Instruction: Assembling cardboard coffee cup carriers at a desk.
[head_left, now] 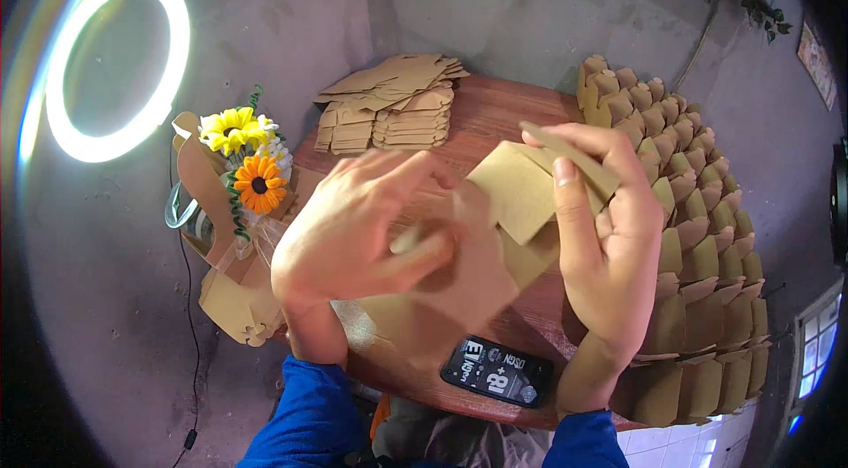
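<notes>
Kraft-brown card blank (508, 194), a flat die-cut sheet with flaps, is being held up above the middle of the tabletop (495, 119), between both hands. The right hand (605, 238) is gripping its right edge, the thumb lying along the front and the fingers curling behind, with one narrow flap sticking out over the fingertips. The left hand (353, 229) is blurred; its fingers are lying spread across the left part of the card, and whether they are pinching it or only pressing on it cannot be told. Both forearms are coming up from the lower edge in blue sleeves (309, 415). Just below the hands a dark phone (497, 371) is lying face up on the reddish wooden tabletop, near its front edge. To the right, a large batch of folded brown boxes (698, 247) is standing in close rows, running from the far end of the tabletop to the near one. At the far side a stack of flat card blanks (393, 101) is lying in two piles. To the left, a brown paper bag with yellow and orange artificial flowers (243, 159) is standing at the tabletop's edge, and beyond it a ring light (115, 61) is glowing white.
</notes>
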